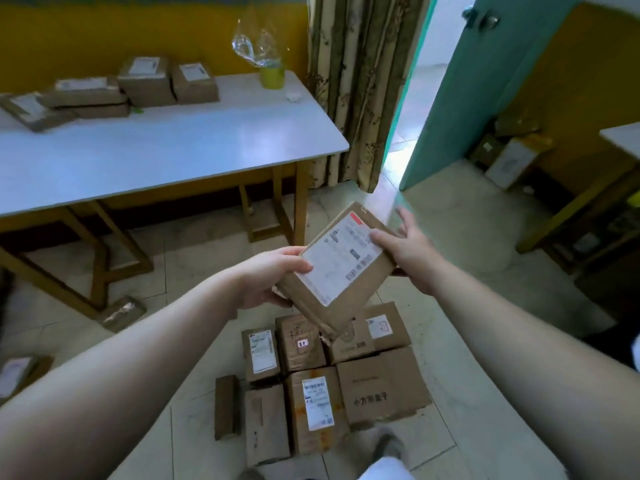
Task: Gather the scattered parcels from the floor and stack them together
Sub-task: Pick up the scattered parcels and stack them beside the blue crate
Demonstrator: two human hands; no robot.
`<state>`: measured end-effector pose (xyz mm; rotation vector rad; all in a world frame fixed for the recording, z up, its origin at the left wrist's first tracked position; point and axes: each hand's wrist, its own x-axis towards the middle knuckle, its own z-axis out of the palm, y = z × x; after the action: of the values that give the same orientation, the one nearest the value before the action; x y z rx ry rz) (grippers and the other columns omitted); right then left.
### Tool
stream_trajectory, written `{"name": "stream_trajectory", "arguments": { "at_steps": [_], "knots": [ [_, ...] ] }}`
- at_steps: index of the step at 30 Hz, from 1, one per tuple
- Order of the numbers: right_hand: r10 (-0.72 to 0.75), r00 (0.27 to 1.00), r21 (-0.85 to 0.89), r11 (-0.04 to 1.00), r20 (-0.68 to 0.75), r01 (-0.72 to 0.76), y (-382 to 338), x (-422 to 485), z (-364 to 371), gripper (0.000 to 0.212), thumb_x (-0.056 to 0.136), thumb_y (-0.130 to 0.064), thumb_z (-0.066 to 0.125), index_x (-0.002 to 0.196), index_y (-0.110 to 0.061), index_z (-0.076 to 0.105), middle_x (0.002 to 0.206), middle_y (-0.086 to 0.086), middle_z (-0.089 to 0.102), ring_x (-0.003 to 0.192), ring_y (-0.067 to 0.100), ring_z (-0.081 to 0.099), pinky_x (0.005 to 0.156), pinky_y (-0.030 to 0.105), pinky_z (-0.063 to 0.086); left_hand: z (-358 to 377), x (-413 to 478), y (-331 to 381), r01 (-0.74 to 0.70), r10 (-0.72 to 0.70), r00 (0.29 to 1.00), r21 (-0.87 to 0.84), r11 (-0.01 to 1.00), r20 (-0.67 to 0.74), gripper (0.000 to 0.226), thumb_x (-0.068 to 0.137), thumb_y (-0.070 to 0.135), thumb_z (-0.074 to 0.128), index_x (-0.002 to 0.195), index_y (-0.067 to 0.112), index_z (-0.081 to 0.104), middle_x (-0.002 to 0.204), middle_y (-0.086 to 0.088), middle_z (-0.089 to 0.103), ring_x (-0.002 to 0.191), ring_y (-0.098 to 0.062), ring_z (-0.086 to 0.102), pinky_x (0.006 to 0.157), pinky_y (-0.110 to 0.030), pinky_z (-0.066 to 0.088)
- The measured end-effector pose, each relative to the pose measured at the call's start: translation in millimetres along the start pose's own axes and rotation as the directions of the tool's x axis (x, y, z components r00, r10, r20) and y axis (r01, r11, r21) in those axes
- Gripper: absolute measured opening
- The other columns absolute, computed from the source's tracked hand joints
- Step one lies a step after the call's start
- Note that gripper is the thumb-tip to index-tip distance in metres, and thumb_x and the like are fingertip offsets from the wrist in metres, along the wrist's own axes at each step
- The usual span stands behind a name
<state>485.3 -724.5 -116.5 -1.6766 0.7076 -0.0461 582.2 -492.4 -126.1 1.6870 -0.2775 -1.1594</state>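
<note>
Aloft, one parcel [337, 268] between two hands [266, 277] [412, 252].

Place: a plain storeroom or mailroom where packages are sorted.
Floor: scuffed pale tiles [467, 237] bearing a group of floor parcels [311, 393], brown cardboard with printed shipping labels, set side by side.
Work surface: a long white-topped table [173, 150] on a wooden frame, with table parcels [145, 81] piled along its far edge.
Walls: bare yellow paint [104, 36].
Entrance: a teal door [485, 98] standing open beside a patterned curtain [356, 81].
Corner: stored boxes [509, 164] against the wall near a second table [620, 136].
</note>
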Motion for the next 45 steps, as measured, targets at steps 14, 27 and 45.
{"name": "stream_trajectory", "arguments": {
  "at_steps": [14, 27, 45],
  "knots": [
    [0.076, 0.990, -0.075, 0.994, -0.116, -0.086, 135, 122, -173, 0.030, 0.092, -0.041, 0.058, 0.119, -0.027, 0.053, 0.103, -0.008, 0.061, 0.087, 0.007, 0.059, 0.062, 0.025, 0.046, 187, 202, 8, 0.039, -0.096, 0.884, -0.134, 0.990, -0.457, 0.033, 0.086, 0.029, 0.068, 0.112, 0.018, 0.051, 0.113, -0.008, 0.062, 0.092, -0.019, 0.066, 0.072, -0.034, 0.059],
    [0.357, 0.921, -0.102, 0.922, -0.157, -0.375, 373, 207, -166, 0.022, 0.098, -0.036, 0.049, 0.117, -0.025, 0.046, 0.100, -0.007, 0.056, 0.080, 0.003, 0.052, 0.057, 0.022, 0.039, 234, 375, -157, 0.275, -0.061, 0.873, 0.386, 0.881, -0.483, 0.044, 0.081, 0.023, 0.072, 0.120, 0.021, 0.053, 0.123, -0.001, 0.059, 0.110, -0.017, 0.054, 0.087, -0.034, 0.053],
    [0.528, 0.846, -0.203, 0.838, 0.073, -0.506, 464, 227, -109, 0.041, 0.097, -0.028, 0.051, 0.137, -0.020, 0.040, 0.116, -0.001, 0.054, 0.093, 0.015, 0.051, 0.072, 0.028, 0.043, 227, 370, -283, 0.507, -0.229, 0.845, 0.587, 0.631, -0.483, 0.065, 0.084, 0.045, 0.061, 0.140, 0.021, 0.037, 0.153, -0.006, 0.023, 0.140, -0.030, 0.021, 0.110, -0.051, 0.029]
  ]
}}
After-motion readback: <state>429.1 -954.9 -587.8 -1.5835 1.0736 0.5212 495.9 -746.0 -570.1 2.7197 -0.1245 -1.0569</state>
